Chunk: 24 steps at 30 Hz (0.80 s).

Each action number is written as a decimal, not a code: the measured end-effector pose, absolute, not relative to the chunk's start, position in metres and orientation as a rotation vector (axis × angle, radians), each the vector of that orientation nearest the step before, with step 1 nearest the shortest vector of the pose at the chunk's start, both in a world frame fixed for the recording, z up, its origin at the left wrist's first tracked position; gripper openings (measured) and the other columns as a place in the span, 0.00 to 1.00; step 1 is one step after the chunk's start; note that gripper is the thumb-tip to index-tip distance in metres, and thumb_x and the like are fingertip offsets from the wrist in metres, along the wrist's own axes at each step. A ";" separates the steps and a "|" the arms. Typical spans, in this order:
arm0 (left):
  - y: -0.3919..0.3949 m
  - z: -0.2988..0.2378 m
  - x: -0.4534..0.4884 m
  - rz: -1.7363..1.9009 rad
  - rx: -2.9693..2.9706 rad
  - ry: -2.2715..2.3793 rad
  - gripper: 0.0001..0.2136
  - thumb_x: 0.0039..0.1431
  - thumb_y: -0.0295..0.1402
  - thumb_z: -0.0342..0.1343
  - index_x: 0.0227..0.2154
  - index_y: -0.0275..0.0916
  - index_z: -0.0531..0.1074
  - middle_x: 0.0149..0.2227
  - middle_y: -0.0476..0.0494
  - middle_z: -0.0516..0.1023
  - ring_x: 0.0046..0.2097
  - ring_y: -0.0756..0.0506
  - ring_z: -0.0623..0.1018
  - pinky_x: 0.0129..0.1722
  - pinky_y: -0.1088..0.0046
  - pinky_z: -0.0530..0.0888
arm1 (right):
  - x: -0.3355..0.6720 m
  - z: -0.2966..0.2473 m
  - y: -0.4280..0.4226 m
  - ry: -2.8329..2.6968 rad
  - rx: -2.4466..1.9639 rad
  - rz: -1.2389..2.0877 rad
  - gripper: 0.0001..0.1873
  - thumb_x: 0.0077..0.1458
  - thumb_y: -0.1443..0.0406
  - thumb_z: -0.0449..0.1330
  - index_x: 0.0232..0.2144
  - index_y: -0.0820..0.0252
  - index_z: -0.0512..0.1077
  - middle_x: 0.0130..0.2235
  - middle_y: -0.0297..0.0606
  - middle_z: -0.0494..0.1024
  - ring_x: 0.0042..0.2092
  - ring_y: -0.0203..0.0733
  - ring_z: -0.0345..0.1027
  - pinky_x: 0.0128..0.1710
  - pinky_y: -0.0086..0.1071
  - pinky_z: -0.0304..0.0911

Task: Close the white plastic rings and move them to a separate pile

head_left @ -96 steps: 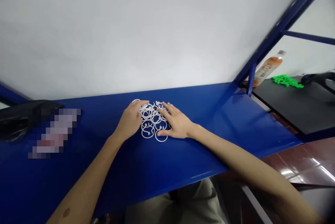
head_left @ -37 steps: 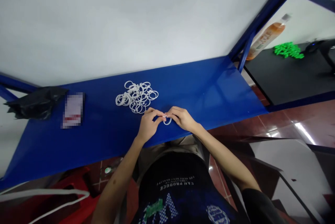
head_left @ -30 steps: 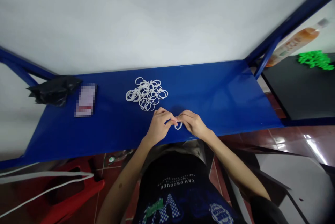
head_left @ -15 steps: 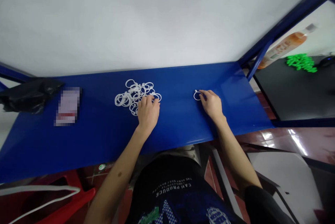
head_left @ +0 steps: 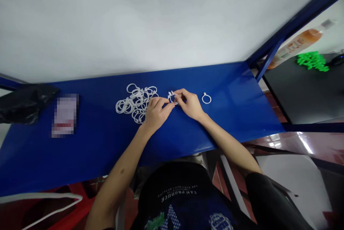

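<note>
In front of me, my left hand (head_left: 157, 113) is closed, pinching white plastic rings (head_left: 170, 95) between fingertips and thumb. My right hand (head_left: 190, 104) meets it from the other side, its thumb and fingers closed on the same rings. Each ring is a thin loop with a small knob; at least two seem to be between the hands, partly covered by fingers. To the left lies a loose pile of white rings (head_left: 137, 95), its near right part hidden by my left hand. One single ring (head_left: 206, 98) lies flat to the right of my right hand.
The blue table (head_left: 107, 140) meets a white wall (head_left: 161, 22). A black plastic bag (head_left: 24, 102) and a blurred-out rectangular item (head_left: 65, 115) lie at the left. Beyond the frame at right are an orange bottle (head_left: 299, 47) and a green heap (head_left: 312, 61).
My right hand has let go of the single ring and moved left to my left hand. My left hand has taken rings from the pile's right side and shifted slightly right.
</note>
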<state>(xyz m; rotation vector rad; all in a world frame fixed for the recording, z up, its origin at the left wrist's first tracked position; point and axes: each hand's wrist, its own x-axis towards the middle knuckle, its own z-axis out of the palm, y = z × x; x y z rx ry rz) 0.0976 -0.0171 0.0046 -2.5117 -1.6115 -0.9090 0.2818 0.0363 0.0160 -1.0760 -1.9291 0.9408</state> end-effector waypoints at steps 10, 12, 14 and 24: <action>-0.025 0.007 0.094 -1.480 -2.469 -1.914 0.10 0.65 0.37 0.56 0.46 0.41 0.73 0.37 0.46 0.79 0.40 0.45 0.76 0.45 0.64 0.74 | 0.281 0.001 0.016 -1.934 -0.910 1.046 0.12 0.67 0.59 0.57 0.43 0.58 0.77 0.38 0.37 0.80 0.32 0.34 0.70 0.37 0.30 0.68; -0.025 0.008 0.092 -1.669 -2.537 -2.016 0.10 0.66 0.39 0.57 0.46 0.42 0.74 0.38 0.46 0.79 0.39 0.47 0.77 0.41 0.67 0.75 | 0.279 0.004 0.014 -1.867 -0.941 1.104 0.13 0.66 0.57 0.58 0.46 0.57 0.75 0.34 0.35 0.80 0.31 0.34 0.71 0.37 0.31 0.69; -0.025 0.009 0.089 -1.804 -2.573 -2.089 0.09 0.65 0.40 0.58 0.44 0.43 0.75 0.37 0.47 0.79 0.37 0.48 0.77 0.39 0.69 0.74 | 0.278 0.005 0.012 -1.826 -0.951 1.162 0.13 0.65 0.57 0.59 0.47 0.57 0.73 0.31 0.32 0.80 0.31 0.34 0.72 0.36 0.31 0.69; -0.024 0.011 0.088 -1.903 -2.564 -1.844 0.09 0.64 0.39 0.59 0.29 0.42 0.76 0.30 0.49 0.77 0.32 0.50 0.75 0.34 0.71 0.72 | 0.286 0.010 0.004 -1.975 -0.745 1.250 0.10 0.67 0.59 0.57 0.38 0.59 0.73 0.34 0.34 0.80 0.31 0.33 0.74 0.33 0.28 0.69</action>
